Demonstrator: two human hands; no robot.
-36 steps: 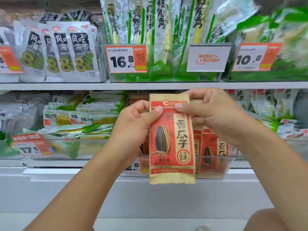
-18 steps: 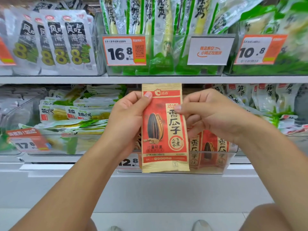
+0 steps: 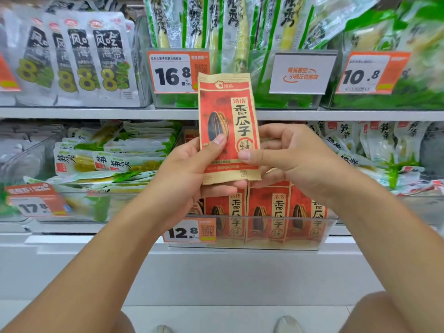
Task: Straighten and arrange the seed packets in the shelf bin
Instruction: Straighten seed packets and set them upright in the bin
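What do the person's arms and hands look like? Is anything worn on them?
Both forearms are bare up to the frame's edge: no sleeves show. The left hand and right hand carry no gloves, and no rings, watch or bracelet are visible. The nails that show are short and unpainted.

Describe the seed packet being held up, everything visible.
The held seed packet is a flat, tall pouch, tan and paper-like, with a red front panel, a dark sunflower-seed picture and large black characters. It stands upright, front to camera, above the clear bin. The left hand and right hand pinch its lower half, thumbs on front.
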